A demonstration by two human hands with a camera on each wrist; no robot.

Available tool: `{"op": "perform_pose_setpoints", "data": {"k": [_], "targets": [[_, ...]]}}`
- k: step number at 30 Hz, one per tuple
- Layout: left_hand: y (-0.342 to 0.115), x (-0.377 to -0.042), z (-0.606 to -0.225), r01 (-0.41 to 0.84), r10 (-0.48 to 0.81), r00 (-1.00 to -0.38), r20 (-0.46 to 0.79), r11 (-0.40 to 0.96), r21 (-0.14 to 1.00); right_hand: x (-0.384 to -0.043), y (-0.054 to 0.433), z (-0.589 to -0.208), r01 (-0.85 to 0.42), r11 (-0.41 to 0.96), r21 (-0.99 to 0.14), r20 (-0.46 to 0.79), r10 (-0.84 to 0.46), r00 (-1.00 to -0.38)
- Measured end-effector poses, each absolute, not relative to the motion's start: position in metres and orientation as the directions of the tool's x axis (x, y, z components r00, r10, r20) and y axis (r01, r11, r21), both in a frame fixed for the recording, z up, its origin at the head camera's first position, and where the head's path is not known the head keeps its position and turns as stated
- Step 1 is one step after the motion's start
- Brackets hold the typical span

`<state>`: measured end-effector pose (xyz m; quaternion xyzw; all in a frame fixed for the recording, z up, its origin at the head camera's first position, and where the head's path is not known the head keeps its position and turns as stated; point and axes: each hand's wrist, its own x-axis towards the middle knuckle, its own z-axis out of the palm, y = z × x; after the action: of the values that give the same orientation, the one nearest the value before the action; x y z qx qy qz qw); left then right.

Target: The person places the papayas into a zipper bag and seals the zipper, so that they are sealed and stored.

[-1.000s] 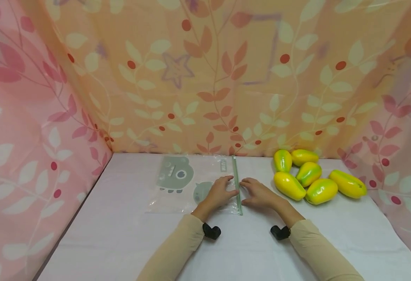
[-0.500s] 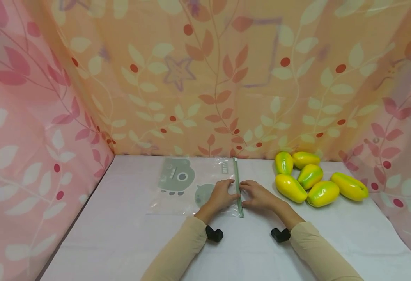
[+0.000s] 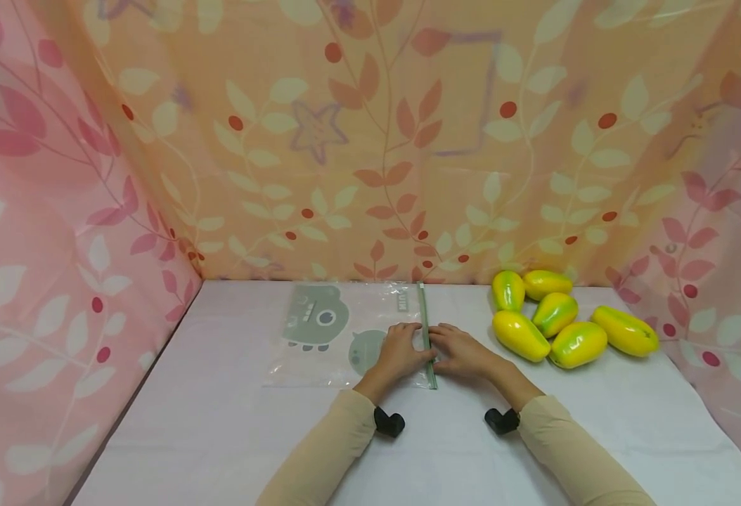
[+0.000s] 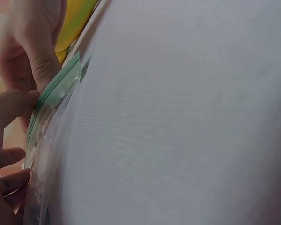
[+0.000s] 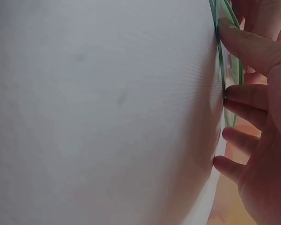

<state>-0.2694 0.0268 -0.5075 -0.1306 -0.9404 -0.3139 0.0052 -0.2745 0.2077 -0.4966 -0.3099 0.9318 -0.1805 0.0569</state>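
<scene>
A clear zip bag (image 3: 377,309) with grey-green cartoon prints lies flat on the white table, its green zip edge (image 3: 424,302) facing right. My left hand (image 3: 401,353) rests over that edge from the bag's side, thumb and fingers curved at the strip. From the other side my right hand (image 3: 462,351) meets the same edge, its thumb (image 5: 253,44) at the green strips. In the right wrist view the two strips stand apart around the thumb tip. The left wrist view shows the zip edge (image 4: 56,84) raised beside the left hand (image 4: 4,140). Some fingertips hide behind the plastic.
Several yellow-green papayas (image 3: 579,344) lie in a group at the back right, beyond the right hand. Patterned cloth (image 3: 370,140) hangs along the back and both sides of the table (image 3: 174,422). A black wrist camera (image 3: 389,423) sits at the left cuff.
My left hand has shifted slightly right and toward me, its thumb now farther over the green zip edge. The right hand has moved slightly left against the edge. Bag and papayas stay put.
</scene>
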Motion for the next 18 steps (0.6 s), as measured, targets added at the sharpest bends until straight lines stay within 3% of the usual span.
{"op": "perform_pose_setpoints", "data": {"k": [18], "targets": [[0.0287, -0.2690, -0.5062, 0.233, 0.230, -0.970, 0.079, 0.780, 0.581, -0.2731, 0.2045, -0.4951, -0.546, 0.755, -0.363, -0.004, -0.588, -0.809]]}}
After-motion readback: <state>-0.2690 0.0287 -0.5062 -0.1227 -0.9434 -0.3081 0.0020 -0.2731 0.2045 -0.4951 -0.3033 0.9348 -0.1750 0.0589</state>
